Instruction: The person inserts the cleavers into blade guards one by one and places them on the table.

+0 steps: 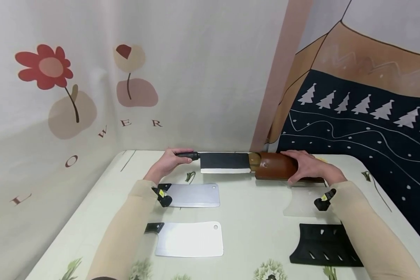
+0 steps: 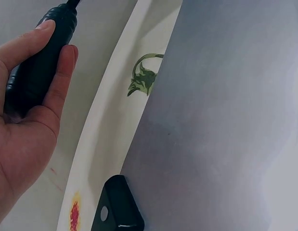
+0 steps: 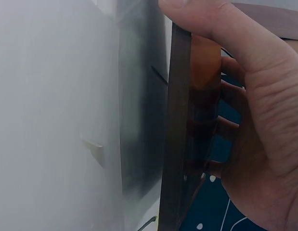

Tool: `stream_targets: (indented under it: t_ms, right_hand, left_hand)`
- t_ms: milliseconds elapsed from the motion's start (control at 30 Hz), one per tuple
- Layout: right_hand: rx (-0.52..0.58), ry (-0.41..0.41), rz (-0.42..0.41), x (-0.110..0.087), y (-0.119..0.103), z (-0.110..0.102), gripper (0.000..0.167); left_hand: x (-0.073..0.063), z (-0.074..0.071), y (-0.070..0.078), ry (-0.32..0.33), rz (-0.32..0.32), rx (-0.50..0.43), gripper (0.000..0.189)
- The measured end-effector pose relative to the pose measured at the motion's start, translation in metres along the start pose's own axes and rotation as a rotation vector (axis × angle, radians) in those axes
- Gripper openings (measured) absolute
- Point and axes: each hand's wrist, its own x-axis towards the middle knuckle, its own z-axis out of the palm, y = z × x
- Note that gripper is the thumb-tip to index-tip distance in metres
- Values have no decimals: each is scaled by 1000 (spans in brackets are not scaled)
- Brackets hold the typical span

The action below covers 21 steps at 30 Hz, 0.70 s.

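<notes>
My left hand (image 1: pixel 168 163) grips the black handle (image 2: pixel 40 62) of a cleaver with a dark blade (image 1: pixel 224 161) and a bright lower edge. The blade lies level, pointing right. Its far end meets the mouth of a brown leather sheath (image 1: pixel 276 165); how far it reaches inside is hidden. My right hand (image 1: pixel 308 167) holds the sheath's right part, thumb on the near edge and fingers behind, as the right wrist view shows. Below my left hand lies a silver cleaver (image 1: pixel 194 195), its handle partly covered by the wrist camera.
Nearer on the table (image 1: pixel 252 225) lies a second silver cleaver (image 1: pixel 190 239) with a black handle. At right are a clear blade guard (image 1: pixel 299 202) and a black slotted guard (image 1: pixel 323 245), partly under my right sleeve. A flower-print curtain (image 1: pixel 196 77) hangs behind the table.
</notes>
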Motion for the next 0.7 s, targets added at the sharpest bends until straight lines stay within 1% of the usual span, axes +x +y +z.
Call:
stream_targets:
  t_ms: [233, 367, 533, 700]
  right_hand:
    - [23, -4, 1, 0, -5, 1, 108]
    - [21, 0, 2, 2, -10, 2, 107]
    - [10, 6, -4, 3, -17, 0, 104]
    - [8, 9, -34, 5, -24, -1, 103]
  left_hand:
    - [0, 3, 1, -3, -15, -7, 52]
    - [-1, 4, 3, -16, -24, -11, 52]
    - [-2, 8, 5, -25, -14, -33, 51]
    - [-3, 13, 8, -43, -2, -42, 52]
